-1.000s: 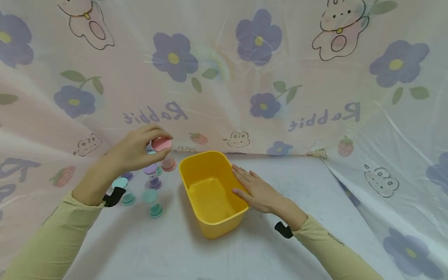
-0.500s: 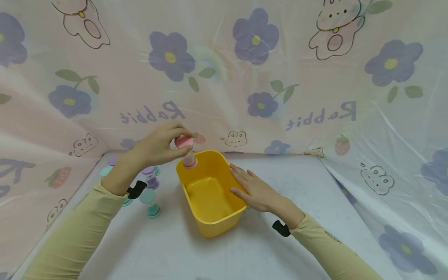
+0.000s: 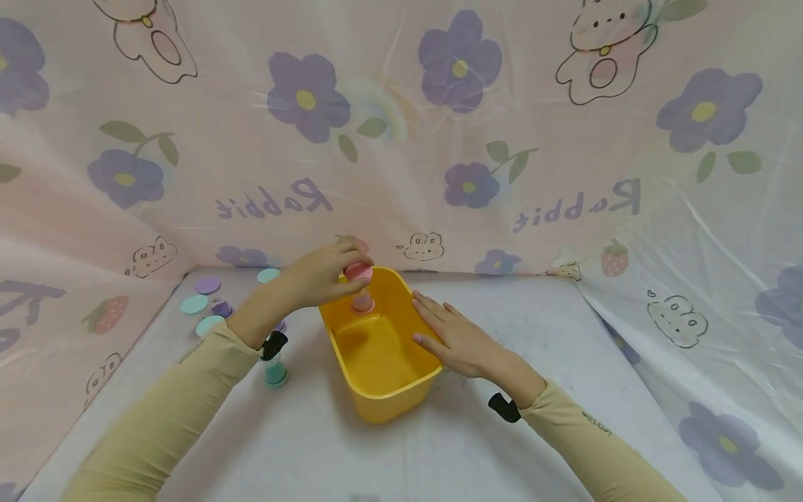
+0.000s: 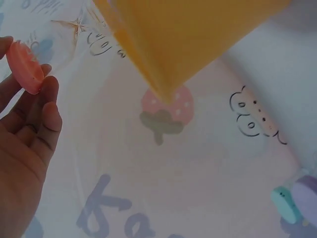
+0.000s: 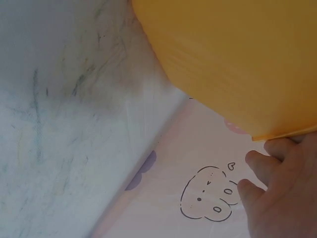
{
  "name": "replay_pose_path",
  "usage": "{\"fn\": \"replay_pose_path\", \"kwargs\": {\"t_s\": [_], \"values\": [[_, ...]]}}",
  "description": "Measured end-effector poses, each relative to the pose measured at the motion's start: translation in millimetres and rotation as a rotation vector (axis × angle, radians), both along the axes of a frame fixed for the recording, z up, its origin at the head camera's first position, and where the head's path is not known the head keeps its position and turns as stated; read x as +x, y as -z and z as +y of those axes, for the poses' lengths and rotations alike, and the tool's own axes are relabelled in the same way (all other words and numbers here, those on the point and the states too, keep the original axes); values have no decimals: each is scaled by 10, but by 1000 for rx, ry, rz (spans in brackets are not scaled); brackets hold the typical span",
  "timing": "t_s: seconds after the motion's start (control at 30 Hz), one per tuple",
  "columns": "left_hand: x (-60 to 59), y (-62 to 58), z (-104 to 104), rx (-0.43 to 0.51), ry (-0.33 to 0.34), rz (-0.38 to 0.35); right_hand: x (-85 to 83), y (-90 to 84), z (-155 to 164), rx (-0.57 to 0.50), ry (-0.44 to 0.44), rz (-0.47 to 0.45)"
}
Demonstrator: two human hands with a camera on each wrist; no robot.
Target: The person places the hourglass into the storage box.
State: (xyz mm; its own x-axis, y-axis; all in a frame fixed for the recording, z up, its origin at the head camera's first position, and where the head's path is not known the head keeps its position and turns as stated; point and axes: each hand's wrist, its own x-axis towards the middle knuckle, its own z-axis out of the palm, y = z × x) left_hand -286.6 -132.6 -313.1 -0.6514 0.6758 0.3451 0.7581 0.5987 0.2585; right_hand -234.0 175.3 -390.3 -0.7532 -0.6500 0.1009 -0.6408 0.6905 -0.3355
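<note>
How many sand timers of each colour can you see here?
Pink sand timer: 1
Teal sand timers: 4
Purple sand timers: 2, one mostly behind the arm
Total: 7

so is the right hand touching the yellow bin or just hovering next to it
Touching. In the head view the right hand lies flat on the yellow bin along its right rim, and the right wrist view shows the fingertips against the bin's edge.

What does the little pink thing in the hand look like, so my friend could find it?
Look for the big yellow tub in the middle of the white table. Above its far rim, the left hand pinches a small pink sand timer. The other timers, teal and purple, stand on the table to the left.
</note>
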Motion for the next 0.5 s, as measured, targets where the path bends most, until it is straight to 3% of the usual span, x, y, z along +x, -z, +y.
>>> {"fn": "replay_pose_path", "kwargs": {"t_s": [0.17,0.5], "values": [[-63,100,84,-61,-42,-73,-9,5,8,7,1,1],[-182,321,228,-129,-62,-124,-6,19,19,7,-3,-3]]}}
